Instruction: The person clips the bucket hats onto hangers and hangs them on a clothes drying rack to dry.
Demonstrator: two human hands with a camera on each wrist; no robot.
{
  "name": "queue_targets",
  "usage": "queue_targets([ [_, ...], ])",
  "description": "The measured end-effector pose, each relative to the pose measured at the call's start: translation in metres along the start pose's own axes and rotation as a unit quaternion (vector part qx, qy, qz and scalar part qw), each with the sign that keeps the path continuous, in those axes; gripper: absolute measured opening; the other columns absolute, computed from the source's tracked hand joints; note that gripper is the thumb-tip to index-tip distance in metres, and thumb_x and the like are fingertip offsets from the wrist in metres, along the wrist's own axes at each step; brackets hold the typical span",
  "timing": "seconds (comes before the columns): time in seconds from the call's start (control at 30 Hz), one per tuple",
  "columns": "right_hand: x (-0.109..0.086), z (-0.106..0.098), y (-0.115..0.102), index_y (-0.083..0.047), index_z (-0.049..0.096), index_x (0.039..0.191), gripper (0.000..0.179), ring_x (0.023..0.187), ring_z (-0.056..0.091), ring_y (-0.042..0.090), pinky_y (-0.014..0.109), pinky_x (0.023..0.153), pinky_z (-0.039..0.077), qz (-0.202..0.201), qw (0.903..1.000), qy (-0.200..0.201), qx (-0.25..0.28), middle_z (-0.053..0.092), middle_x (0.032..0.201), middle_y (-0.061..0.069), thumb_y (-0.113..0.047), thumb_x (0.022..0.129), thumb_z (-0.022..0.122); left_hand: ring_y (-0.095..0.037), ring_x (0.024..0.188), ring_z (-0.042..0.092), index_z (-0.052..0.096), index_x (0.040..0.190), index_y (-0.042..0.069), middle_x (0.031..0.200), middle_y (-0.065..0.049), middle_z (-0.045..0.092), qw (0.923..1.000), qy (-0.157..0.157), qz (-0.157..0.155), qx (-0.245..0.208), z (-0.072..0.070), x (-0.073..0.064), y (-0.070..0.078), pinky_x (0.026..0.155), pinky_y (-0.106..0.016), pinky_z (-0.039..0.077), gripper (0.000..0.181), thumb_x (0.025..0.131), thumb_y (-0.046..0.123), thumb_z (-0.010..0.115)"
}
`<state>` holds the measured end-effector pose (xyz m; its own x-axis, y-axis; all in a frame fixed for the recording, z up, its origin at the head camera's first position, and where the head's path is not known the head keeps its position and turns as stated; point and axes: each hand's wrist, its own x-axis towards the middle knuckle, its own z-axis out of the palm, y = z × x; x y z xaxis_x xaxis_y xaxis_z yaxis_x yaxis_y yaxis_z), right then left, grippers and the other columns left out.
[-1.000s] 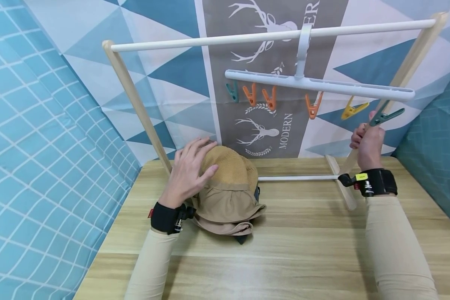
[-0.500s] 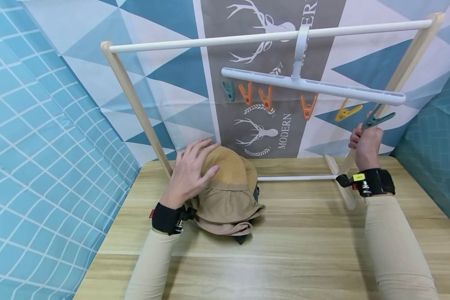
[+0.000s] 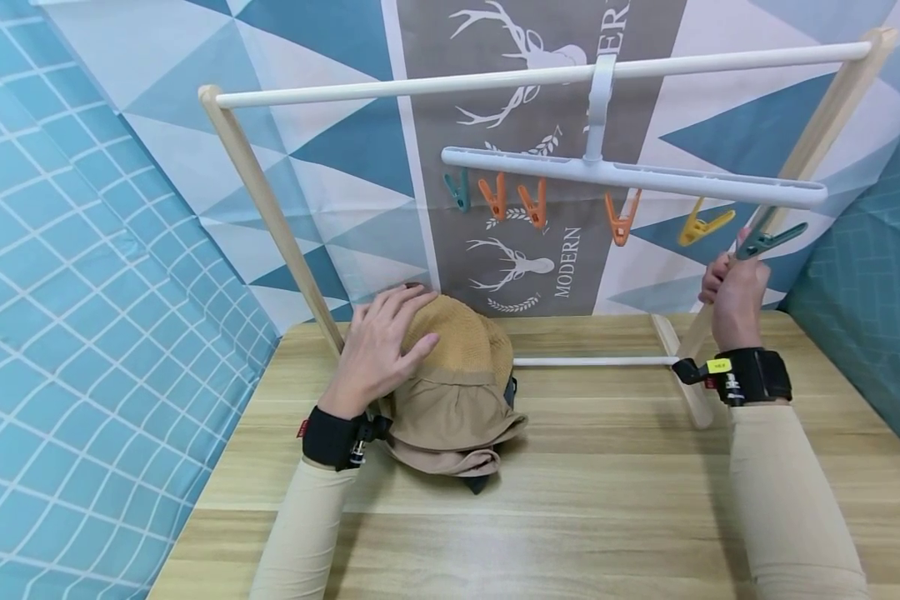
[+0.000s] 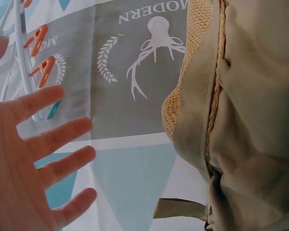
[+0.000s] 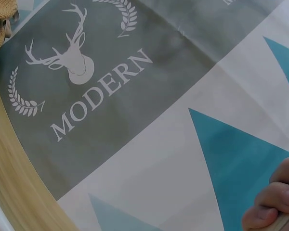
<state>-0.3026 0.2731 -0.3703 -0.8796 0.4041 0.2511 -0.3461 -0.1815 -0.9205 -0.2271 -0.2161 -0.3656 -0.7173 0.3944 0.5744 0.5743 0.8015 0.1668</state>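
On the left of the table sits a tan hat (image 3: 461,333) with a woven crown and a fabric brim; darker cloth shows beneath it. My left hand (image 3: 378,354) is above its left side in the head view, fingers spread and slightly bent. The left wrist view shows a gap between these fingers (image 4: 67,132) and the hat (image 4: 241,120). At the right, my right hand (image 3: 735,292) grips the wooden upright post (image 3: 825,133) of a drying rack. A pale blue hanger (image 3: 633,173) with several clips hangs from the rack's white top bar (image 3: 420,86).
The rack's left post (image 3: 270,208) rises behind my left hand. A white lower bar (image 3: 592,362) runs to the wooden foot (image 3: 682,375) at the right. Patterned cloth (image 3: 345,75) covers the back, with blue gridded cloth (image 3: 82,333) at the left.
The hanger and its clips have swung slightly to the left and then back to the right. Both hands have stayed nearly in place, and the hat looks the same.
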Motion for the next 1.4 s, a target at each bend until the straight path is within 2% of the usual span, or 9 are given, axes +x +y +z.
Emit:
queue_targets([
  [0.2, -0.008, -0.002, 0.0, -0.012, 0.04, 0.064, 0.07, 0.05, 0.025, 0.014, 0.038, 0.06, 0.019, -0.012, 0.9999, 0.002, -0.002, 0.034, 0.055, -0.008, -0.053, 0.12, 0.046, -0.044, 0.155, 0.054, 0.061, 0.162, 0.02, 0.166, -0.016, 0.06, 0.9994, -0.03, -0.016, 0.001, -0.004, -0.002, 0.0, 0.109, -0.065, 0.044, 0.092, 0.11, 0.085, 0.021],
  [0.37, -0.015, -0.003, -0.002, -0.013, 0.041, 0.065, 0.07, 0.05, 0.024, 0.016, 0.038, 0.06, 0.018, 0.008, 0.9998, 0.013, -0.014, 0.033, 0.056, -0.008, -0.052, 0.122, 0.033, -0.042, 0.156, 0.053, 0.06, 0.163, 0.022, 0.167, -0.016, 0.059, 0.9988, -0.043, -0.023, 0.001, -0.005, -0.002, 0.0, 0.109, -0.065, 0.043, 0.075, 0.114, 0.073, 0.038],
  [0.57, -0.019, -0.005, -0.003, -0.017, 0.041, 0.067, 0.067, 0.051, 0.028, 0.013, 0.03, 0.055, 0.023, 0.03, 0.9989, 0.035, 0.001, 0.034, 0.059, -0.008, -0.056, 0.121, 0.037, -0.042, 0.157, 0.053, 0.06, 0.164, 0.023, 0.168, -0.015, 0.059, 0.9981, -0.053, -0.031, 0.003, -0.005, -0.002, -0.001, 0.111, -0.066, 0.043, 0.062, 0.112, 0.057, 0.055],
  [0.67, -0.021, -0.007, -0.004, -0.015, 0.039, 0.068, 0.066, 0.049, 0.027, 0.011, 0.031, 0.054, 0.02, 0.032, 0.9987, 0.035, 0.019, 0.032, 0.059, -0.008, -0.056, 0.12, 0.036, -0.042, 0.157, 0.052, 0.059, 0.164, 0.023, 0.169, -0.015, 0.059, 0.9978, -0.057, -0.034, 0.001, -0.005, -0.001, -0.001, 0.113, -0.068, 0.043, 0.06, 0.111, 0.052, 0.059],
  [0.87, -0.031, -0.01, -0.005, -0.013, 0.036, 0.065, 0.07, 0.046, 0.022, 0.013, 0.038, 0.058, 0.012, 0.026, 0.9989, 0.034, 0.019, 0.029, 0.056, -0.007, -0.054, 0.121, 0.026, -0.042, 0.157, 0.052, 0.059, 0.164, 0.021, 0.169, -0.016, 0.058, 0.9975, -0.061, -0.036, -0.001, -0.007, -0.001, 0.0, 0.111, -0.067, 0.043, 0.06, 0.111, 0.049, 0.06],
  [1.03, -0.04, -0.011, -0.006, -0.012, 0.037, 0.065, 0.071, 0.046, 0.022, 0.014, 0.039, 0.058, 0.014, 0.003, 0.9992, 0.039, -0.005, 0.03, 0.056, -0.006, -0.056, 0.121, 0.031, -0.043, 0.156, 0.053, 0.059, 0.164, 0.02, 0.168, -0.017, 0.059, 0.9972, -0.064, -0.039, -0.002, -0.007, -0.001, 0.0, 0.11, -0.066, 0.043, 0.061, 0.112, 0.052, 0.057],
  [1.23, -0.041, -0.011, -0.007, -0.013, 0.037, 0.067, 0.069, 0.052, 0.022, 0.018, 0.038, 0.059, 0.015, 0.013, 0.9992, 0.035, 0.01, 0.032, 0.058, -0.006, -0.056, 0.121, 0.031, -0.044, 0.156, 0.053, 0.059, 0.164, 0.02, 0.167, -0.018, 0.059, 0.9972, -0.063, -0.04, -0.004, -0.008, -0.001, 0.0, 0.112, -0.069, 0.043, 0.061, 0.113, 0.054, 0.055],
  [1.4, -0.041, -0.01, -0.008, -0.013, 0.036, 0.065, 0.07, 0.051, 0.023, 0.015, 0.035, 0.058, 0.017, 0.014, 0.9986, 0.049, 0.012, 0.031, 0.058, -0.006, -0.057, 0.12, 0.034, -0.044, 0.157, 0.052, 0.058, 0.165, 0.021, 0.168, -0.017, 0.058, 0.9968, -0.068, -0.042, -0.008, -0.008, -0.001, 0.0, 0.113, -0.07, 0.042, 0.061, 0.113, 0.054, 0.055],
])
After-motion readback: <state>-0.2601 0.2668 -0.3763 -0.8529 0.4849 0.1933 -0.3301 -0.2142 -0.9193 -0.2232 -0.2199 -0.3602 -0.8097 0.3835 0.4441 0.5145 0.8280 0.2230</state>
